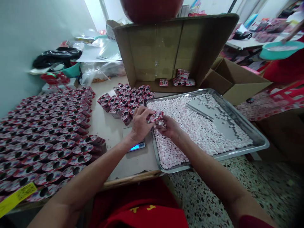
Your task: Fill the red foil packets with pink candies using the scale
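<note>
My left hand (139, 123) grips a small red-and-white packet (156, 116), tilted on its side over the near left edge of the metal tray. Close against the packet's mouth, my right hand (170, 127) is cupped with its fingers curled around several small white candy-like pieces (161, 123). Beneath both hands, the tray (257, 146) holds a thick layer of the same white pieces, with a metal bar (199, 112) lying among them. A digital scale (137, 147) with a lit blue display sits under my left wrist, partly hidden.
Rows of upright open packets (57, 153) fill the table's left side. Another cluster of packets (129, 98) stands behind my left hand. A cardboard box (154, 53) on its side holds a few packets. A person with a turquoise basin (273, 55) is at far right.
</note>
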`<state>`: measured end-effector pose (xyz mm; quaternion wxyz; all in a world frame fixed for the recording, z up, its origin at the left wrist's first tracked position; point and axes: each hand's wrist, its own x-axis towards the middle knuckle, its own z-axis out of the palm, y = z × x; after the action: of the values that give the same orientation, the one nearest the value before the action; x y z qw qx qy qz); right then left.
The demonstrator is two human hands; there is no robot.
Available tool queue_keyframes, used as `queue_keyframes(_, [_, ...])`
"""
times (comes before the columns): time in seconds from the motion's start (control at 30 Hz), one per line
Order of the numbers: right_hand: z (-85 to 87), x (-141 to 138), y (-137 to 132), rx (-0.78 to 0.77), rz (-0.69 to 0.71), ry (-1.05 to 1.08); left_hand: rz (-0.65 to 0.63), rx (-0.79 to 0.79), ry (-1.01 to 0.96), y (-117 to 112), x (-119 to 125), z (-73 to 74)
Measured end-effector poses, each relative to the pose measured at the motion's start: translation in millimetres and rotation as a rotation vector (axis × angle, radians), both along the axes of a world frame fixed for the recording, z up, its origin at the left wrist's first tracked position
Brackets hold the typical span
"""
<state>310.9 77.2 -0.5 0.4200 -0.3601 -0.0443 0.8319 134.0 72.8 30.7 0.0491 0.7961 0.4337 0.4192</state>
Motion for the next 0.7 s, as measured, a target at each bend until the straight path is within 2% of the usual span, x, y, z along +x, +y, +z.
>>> queue_keyframes(0.1, [4.7,4.0,-3.8,0.015,-0.008,-0.020,0.039,-0.261,-0.235,-11.1,-18.9,1.7])
queue_keyframes(0.23, [12.0,14.0,-6.5,0.067,-0.019,-0.033,0.050,-0.654,-0.452,-29.5,-64.5,0.7])
queue_keyframes(0.33, [15.2,23.8,-3.2,0.123,-0.054,-0.067,0.069,-0.804,-0.493,-40.1,-99.8,-9.3])
queue_keyframes(0.47, [15.5,32.0,2.0,0.208,-0.125,-0.150,0.081,-0.799,-0.447,-45.4,-123.8,-24.4])
queue_keyframes(0.53, [15.9,31.6,0.7,0.232,-0.138,-0.202,0.040,-0.763,-0.446,-45.7,-127.2,-25.3])
queue_keyframes(0.6, [18.4,28.9,-3.8,0.238,-0.128,-0.255,0.036,-0.712,-0.419,-46.4,-132.3,-18.5])
queue_keyframes(0.7, [28.0,23.8,-13.3,0.227,-0.060,-0.322,0.118,-0.627,-0.330,-50.8,-153.5,4.5])
